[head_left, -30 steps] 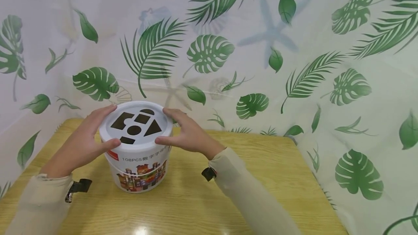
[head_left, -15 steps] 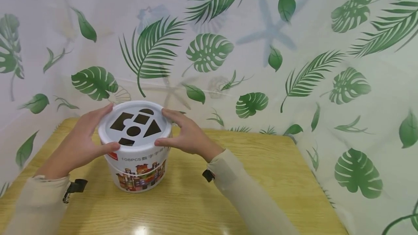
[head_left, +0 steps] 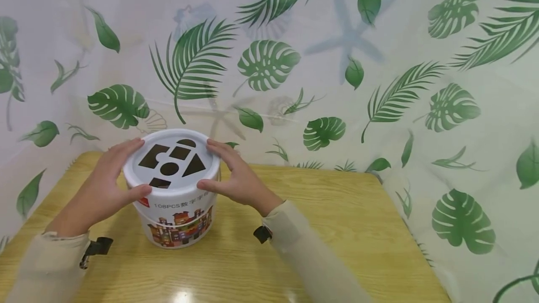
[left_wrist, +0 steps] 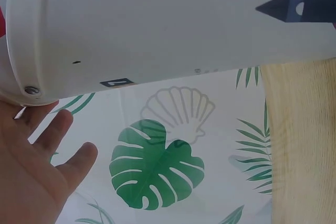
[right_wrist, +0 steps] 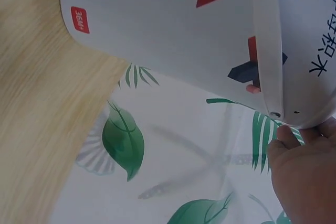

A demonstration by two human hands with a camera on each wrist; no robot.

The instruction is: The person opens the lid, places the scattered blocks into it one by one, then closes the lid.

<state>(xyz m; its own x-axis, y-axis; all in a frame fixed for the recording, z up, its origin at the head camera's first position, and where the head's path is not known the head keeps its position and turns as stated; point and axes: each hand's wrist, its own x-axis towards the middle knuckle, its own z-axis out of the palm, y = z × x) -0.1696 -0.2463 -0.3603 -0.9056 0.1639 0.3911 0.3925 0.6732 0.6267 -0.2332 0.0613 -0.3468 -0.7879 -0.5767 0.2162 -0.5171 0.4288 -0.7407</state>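
A white toy-block bucket (head_left: 178, 228) stands upright on the table, printed with colourful blocks and "108PCS". Its round white lid (head_left: 178, 180) has dark cut-outs: a circle, a triangle, a half circle and squarish shapes. My left hand (head_left: 98, 188) grips the lid's rim from the left, thumb at the front edge. From the other side my right hand (head_left: 244, 181) holds the rim the same way, its thumb also in front. In the left wrist view, some fingers of the left hand (left_wrist: 34, 163) spread off the bucket (left_wrist: 157, 30). The right wrist view has the right hand's fingertips at the bucket's top edge.
The wooden table (head_left: 320, 228) extends to the right of the bucket. Behind it and along both sides hangs a white curtain (head_left: 286, 111) printed with green leaves and pale starfish. Black straps (head_left: 263, 234) sit at both cuffs.
Both hands keep their hold on the rim. The bucket and hands appear slightly further left, while the background also shifts a little with the head view.
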